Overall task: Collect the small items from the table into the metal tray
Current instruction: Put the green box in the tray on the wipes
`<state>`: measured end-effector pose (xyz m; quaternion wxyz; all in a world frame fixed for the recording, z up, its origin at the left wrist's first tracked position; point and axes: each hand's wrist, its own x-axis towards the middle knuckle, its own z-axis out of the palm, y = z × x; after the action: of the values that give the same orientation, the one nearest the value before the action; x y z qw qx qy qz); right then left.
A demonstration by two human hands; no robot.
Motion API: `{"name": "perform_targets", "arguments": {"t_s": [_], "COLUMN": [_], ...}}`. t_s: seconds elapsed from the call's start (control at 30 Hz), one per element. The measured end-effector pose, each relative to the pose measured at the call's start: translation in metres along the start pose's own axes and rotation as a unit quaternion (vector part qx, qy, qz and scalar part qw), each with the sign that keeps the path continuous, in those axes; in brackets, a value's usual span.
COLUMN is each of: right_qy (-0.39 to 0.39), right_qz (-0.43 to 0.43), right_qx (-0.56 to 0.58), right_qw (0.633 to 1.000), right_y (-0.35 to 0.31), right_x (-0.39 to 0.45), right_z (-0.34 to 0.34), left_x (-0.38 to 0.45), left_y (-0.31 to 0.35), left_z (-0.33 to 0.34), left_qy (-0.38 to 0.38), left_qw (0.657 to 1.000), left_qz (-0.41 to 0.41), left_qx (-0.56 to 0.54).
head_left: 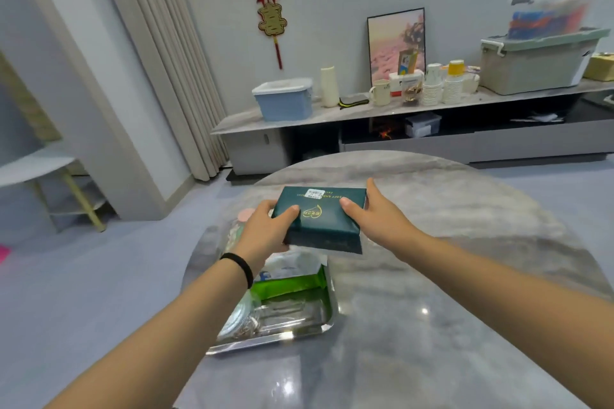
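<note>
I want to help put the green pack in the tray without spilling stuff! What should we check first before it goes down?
1. Both hands hold the dark green pack: ok, left hand and right hand grip its two ends.
2. Pack is over the metal tray: ok, it hangs above the far end.
3. Free room in the tray: cannot tell, a bright green packet and clear bags already fill the far part.
4. Tray sits fully on the table: cannot tell, its left side is near the edge.
5. Pack is level: not ok, it tilts.
</note>
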<state>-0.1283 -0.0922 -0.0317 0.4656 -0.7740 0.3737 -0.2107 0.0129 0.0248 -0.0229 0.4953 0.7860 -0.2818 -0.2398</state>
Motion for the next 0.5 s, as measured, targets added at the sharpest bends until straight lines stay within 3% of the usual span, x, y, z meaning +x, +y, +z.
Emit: {"name": "perform_targets", "arguments": {"t_s": [0.27,0.5], "right_qy": [-0.075,-0.094], "right_qz": [0.023,0.050], "right_qx": [-0.012,0.010], "right_qw": [0.997,0.994], "right_y": [0.011,0.043], "right_x": [-0.041,-0.035], "right_z": [0.045,0.081], "left_x": [-0.047,-0.044], "left_y": [-0.058,-0.099], "left_z": [-0.027,-0.028], "left_qy": [-0.005,0.013], "left_qw": [0.998,0.995], "left_qz": [-0.056,-0.078], "left_qx": [0.021,0.068]}}
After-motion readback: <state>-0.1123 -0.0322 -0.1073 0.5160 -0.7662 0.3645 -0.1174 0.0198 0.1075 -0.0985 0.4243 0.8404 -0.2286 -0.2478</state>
